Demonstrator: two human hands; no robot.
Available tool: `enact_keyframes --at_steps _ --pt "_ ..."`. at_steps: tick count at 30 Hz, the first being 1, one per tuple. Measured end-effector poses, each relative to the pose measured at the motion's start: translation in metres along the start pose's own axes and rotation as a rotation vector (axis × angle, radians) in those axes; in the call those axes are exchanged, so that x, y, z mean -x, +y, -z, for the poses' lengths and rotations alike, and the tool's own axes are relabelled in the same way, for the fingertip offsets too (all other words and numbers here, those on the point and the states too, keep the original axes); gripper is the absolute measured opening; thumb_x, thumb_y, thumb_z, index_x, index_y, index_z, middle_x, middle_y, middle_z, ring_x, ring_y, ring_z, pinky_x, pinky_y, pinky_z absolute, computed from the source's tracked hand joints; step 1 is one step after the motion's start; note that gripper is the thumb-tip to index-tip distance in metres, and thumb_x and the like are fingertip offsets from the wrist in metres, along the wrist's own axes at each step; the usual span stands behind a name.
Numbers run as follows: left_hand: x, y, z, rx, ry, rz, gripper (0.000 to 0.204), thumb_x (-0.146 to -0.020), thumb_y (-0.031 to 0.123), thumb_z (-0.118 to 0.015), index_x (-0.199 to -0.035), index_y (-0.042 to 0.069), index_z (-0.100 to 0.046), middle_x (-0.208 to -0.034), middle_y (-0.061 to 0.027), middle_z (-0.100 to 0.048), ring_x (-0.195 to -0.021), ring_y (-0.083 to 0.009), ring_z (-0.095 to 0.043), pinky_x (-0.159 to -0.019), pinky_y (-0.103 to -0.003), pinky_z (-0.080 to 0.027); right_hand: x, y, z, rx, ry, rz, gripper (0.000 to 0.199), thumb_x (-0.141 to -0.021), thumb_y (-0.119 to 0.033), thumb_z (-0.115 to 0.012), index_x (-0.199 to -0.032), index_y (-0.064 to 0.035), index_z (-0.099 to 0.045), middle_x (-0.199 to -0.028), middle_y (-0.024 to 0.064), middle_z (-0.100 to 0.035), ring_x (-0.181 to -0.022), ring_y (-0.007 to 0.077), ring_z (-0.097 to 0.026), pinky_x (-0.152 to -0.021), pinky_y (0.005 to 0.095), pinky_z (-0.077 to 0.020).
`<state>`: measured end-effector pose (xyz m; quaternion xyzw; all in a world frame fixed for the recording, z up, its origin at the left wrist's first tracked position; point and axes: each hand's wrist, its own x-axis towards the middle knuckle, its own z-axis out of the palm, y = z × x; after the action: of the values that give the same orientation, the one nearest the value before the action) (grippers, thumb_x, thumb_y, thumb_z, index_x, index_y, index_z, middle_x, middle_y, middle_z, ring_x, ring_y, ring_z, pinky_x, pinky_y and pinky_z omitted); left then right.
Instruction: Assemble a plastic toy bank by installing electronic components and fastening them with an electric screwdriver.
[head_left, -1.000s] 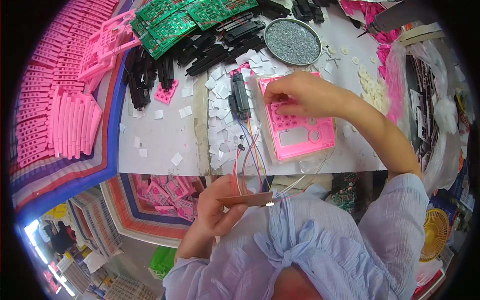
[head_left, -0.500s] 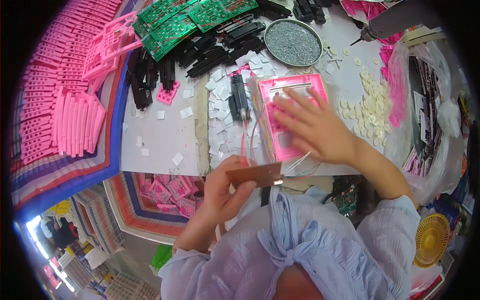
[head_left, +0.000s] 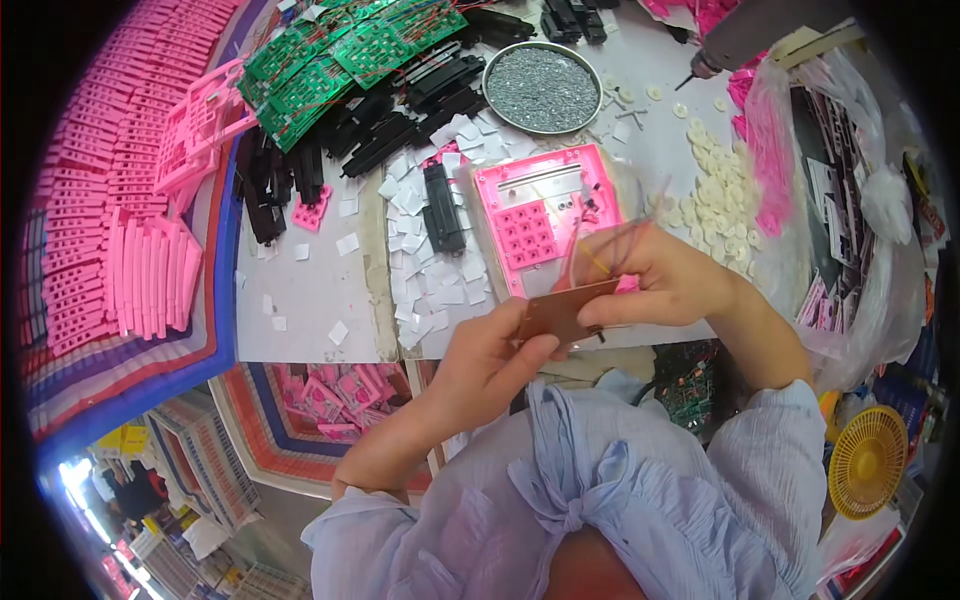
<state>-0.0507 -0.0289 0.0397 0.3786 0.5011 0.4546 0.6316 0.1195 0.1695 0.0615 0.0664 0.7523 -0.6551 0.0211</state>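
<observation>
Both hands hold a brown circuit board (head_left: 562, 314) near the table's front edge, its plain brown side showing. My left hand (head_left: 492, 358) pinches the board's left end between thumb and fingers. At its right end, my right hand (head_left: 672, 280) is closed on the board, thumb in front. Thin wires (head_left: 625, 245) stand up by the right fingers; their ends are blurred. Just beyond the hands lies an open pink plastic casing (head_left: 562, 205), with a pink button grid (head_left: 527, 235) and silver rods inside. A black plastic part (head_left: 441, 210) rests left of it on white squares.
A round tin of small screws (head_left: 543, 88) stands behind the casing. Green circuit boards (head_left: 345, 55) and black parts (head_left: 380, 140) are piled at the back left. Cream discs (head_left: 722, 190) lie at right, beneath a dark power tool (head_left: 740, 45). Pink parts (head_left: 150, 270) fill the left side.
My right hand has left the pink casing and taken the board's right end. The board has risen slightly and moved right. The wires now gather by my right hand. The whole view has shifted.
</observation>
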Motion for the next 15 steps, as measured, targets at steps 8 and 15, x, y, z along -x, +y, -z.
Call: enact_keyframes --at_steps 8,15 --pt "0.009 -0.041 -0.005 0.425 -0.046 0.083 0.057 -0.103 0.007 -0.046 -0.156 0.002 -0.024 -0.151 -0.0202 -0.043 -0.140 -0.0264 -0.042 -0.113 -0.041 -0.037 -0.027 0.034 0.018 0.094 0.139 -0.131 0.020 -0.087 -0.015 -0.073 -0.100 -0.0006 -0.067 -0.079 0.0050 -0.067 -0.071 0.0104 -0.062 -0.064 0.0282 -0.0498" --pt "0.032 -0.015 0.010 -0.366 0.073 0.008 0.064 -0.091 0.005 -0.066 -0.149 -0.001 -0.040 -0.136 -0.0183 -0.060 -0.129 -0.0241 -0.056 -0.109 -0.037 -0.042 -0.057 0.031 0.032 0.084 0.069 -0.222 0.031 -0.084 -0.008 -0.073 -0.113 -0.0019 -0.064 -0.088 0.0062 -0.069 -0.077 0.0110 -0.063 -0.067 0.0296 -0.0516"
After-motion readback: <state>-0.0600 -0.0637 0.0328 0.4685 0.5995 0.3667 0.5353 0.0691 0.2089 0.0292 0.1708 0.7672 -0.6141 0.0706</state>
